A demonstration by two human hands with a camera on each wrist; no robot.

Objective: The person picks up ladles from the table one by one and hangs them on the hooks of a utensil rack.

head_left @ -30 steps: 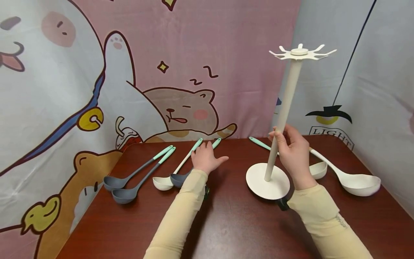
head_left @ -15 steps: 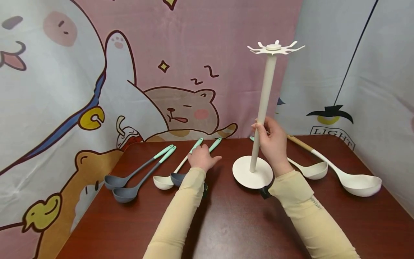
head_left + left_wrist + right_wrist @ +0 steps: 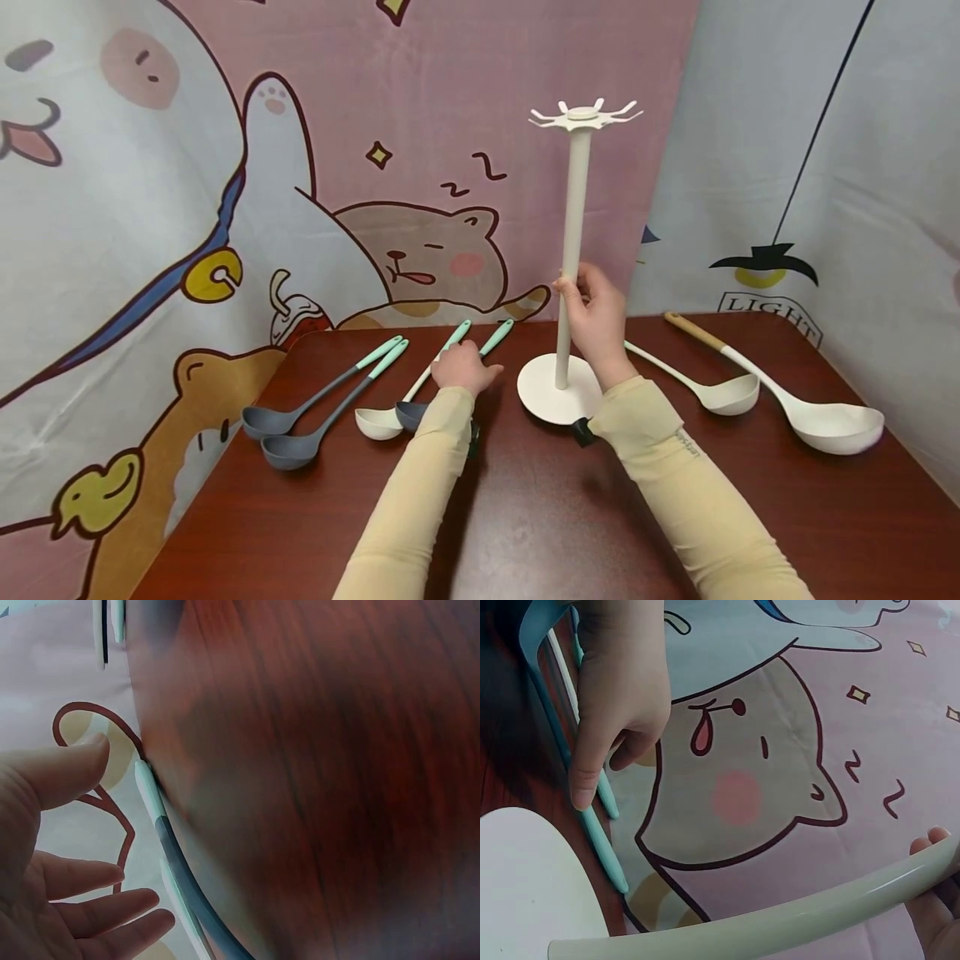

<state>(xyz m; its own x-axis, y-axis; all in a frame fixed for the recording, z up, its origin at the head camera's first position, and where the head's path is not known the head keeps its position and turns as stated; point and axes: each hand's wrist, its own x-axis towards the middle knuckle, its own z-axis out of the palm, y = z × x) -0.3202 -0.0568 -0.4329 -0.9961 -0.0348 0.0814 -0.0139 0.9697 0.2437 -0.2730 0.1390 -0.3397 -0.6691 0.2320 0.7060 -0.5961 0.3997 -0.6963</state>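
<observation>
My right hand (image 3: 597, 321) grips the pole of a white utensil stand (image 3: 573, 200), thumb and fingers wrapped about its middle. The stand is nearly upright, with a round base (image 3: 543, 392) close over the table and a ring of hooks (image 3: 583, 117) on top. My left hand (image 3: 459, 368) hovers above a grey ladle (image 3: 408, 414) and a white ladle (image 3: 378, 423), both with mint handles. In the left wrist view its fingers (image 3: 112, 911) are spread beside the grey ladle's mint handle (image 3: 150, 787), holding nothing. Part of the grey ladle's shaft is hidden under this hand.
Two grey ladles with mint handles, one (image 3: 288, 450) in front of the other (image 3: 266, 422), lie at the left. On the right lie a white ladle (image 3: 731, 396) and a larger white ladle (image 3: 836, 427) with a wooden handle. A printed curtain (image 3: 600, 50) hangs behind the table (image 3: 525, 517).
My right hand has carried the stand leftward toward the table's middle, and it has straightened from a tilt. My left hand has drawn slightly back and left over the ladles.
</observation>
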